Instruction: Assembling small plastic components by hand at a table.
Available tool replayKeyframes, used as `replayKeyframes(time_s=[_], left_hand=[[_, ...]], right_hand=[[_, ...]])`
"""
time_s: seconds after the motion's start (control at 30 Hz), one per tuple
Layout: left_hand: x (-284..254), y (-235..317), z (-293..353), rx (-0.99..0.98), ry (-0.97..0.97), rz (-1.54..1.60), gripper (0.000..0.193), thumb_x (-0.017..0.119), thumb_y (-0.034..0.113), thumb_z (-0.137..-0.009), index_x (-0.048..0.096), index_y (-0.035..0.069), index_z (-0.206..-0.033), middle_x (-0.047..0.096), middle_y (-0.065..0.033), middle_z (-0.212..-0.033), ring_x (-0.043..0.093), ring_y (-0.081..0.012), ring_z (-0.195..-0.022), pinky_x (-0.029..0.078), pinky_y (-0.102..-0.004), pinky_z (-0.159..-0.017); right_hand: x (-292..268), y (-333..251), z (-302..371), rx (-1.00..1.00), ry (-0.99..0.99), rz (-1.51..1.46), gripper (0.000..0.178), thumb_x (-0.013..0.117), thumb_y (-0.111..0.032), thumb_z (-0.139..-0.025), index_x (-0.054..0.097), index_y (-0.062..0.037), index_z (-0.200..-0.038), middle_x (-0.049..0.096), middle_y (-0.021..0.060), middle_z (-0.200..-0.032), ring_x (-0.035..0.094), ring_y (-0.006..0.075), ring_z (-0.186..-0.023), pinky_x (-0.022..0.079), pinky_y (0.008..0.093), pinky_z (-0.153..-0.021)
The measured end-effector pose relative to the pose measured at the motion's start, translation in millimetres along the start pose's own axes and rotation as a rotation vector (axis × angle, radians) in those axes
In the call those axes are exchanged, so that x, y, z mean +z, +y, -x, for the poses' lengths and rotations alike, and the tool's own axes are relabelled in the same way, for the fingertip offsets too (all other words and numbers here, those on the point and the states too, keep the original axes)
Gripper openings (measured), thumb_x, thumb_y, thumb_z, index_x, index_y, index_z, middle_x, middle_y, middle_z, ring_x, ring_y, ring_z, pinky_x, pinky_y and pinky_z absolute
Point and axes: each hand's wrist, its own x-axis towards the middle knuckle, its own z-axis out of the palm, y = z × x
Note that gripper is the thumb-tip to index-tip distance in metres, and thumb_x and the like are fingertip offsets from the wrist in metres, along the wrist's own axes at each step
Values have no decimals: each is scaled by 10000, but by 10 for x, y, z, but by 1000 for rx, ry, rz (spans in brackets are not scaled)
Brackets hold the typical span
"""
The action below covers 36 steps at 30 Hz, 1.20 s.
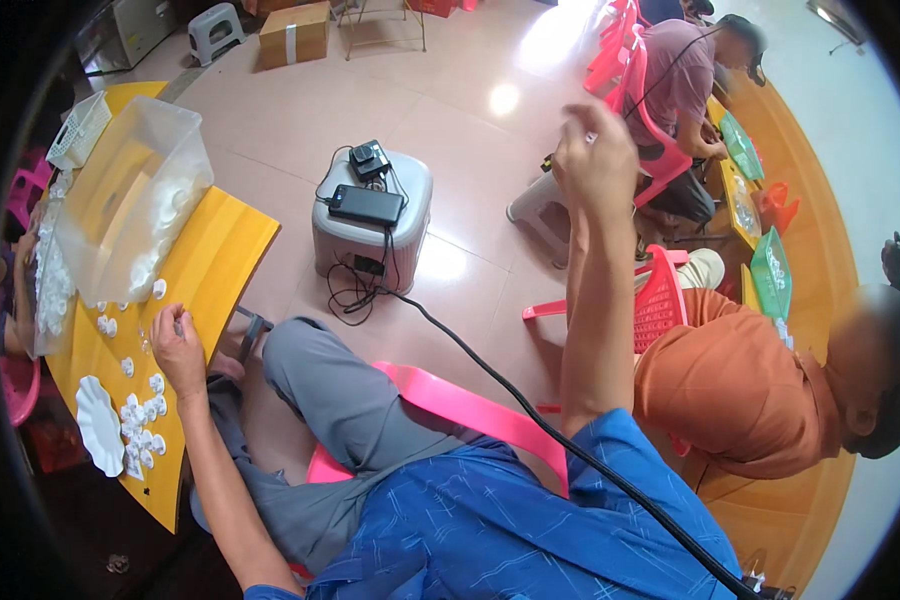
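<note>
Lengthwise, the scalloped dish (98, 426) runs roughly near-to-far beside small white pieces (145, 438).

Loose sm. white pcs (127, 367): over 12, overlapping, exact no. unclear. Scalloped white dish (100, 427): 1. Tall clear bin (120, 185): 1. White bskt (78, 132): 1. Green bskts (741, 148) (771, 275): 2. Stools (335, 238) (215, 28) (542, 202): 3. Cardbd bx (295, 37): 1. Blk devices (367, 204) (369, 158) atop ctr stool: 2. Co-workers (740, 390): 3+.

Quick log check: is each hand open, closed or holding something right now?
Left hand: partly curled by the table; any hold can't be told.
Right hand: raised, fingers bent; any hold can't be told.
</note>
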Motion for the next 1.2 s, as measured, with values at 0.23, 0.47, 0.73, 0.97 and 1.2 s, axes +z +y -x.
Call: replayKeyframes(time_s=[0.23, 0.47, 0.73, 0.97, 1.2], left_hand=[[20, 94, -4, 3, 14, 35, 172, 648, 38, -905, 648, 24, -1076, 677, -130, -1073, 617, -345, -1049, 489, -424, -932], [-82, 60, 13, 27, 26, -23, 191, 648, 35, -896, 645, 16, -1086, 667, -136, -1102, 606, -348, -1075, 476, -428, -956], [9, 165, -50, 89, 26, -31, 218, 641, 36, -887, 637, 13, -1103, 647, -145, -1137, 592, -350, -1103, 459, -435, -980], [-81, 126, -14, 111, 28, -54, 213, 636, 40, -874, 636, 20, -1086, 637, -161, -1129, 588, -357, -1104, 450, -449, -988], [-469, 857, -142, 155, 161, 56, 180, 680, 26, -852, 677, 25, -1032, 670, -148, -1085, 621, -339, -1063, 478, -429, -955]], right_hand=[[312, 1357, -1164, 137, -446, 374, 413, 526, -276, -937, 659, -94, -1283, 668, 244, -1228, 646, 386, -1140, 503, 461, -998], [499, 1374, -931, 518, -871, 111, 289, 507, -224, -969, 709, -70, -1106, 699, 90, -828, 661, 217, -635, 553, 404, -552], [332, 1757, -952, 354, -605, -7, 310, 580, -297, -978, 748, -42, -1030, 738, 155, -830, 711, 237, -665, 571, 397, -615], [188, 687, -1043, 315, -228, -630, 283, 578, -279, -1039, 711, -42, -1118, 744, 85, -916, 703, 122, -750, 551, 247, -658], [780, -497, -162, 482, -632, -1647, 356, 465, -152, -1061, 537, 100, -1302, 674, 240, -1205, 716, 230, -963, 607, 288, -834]])
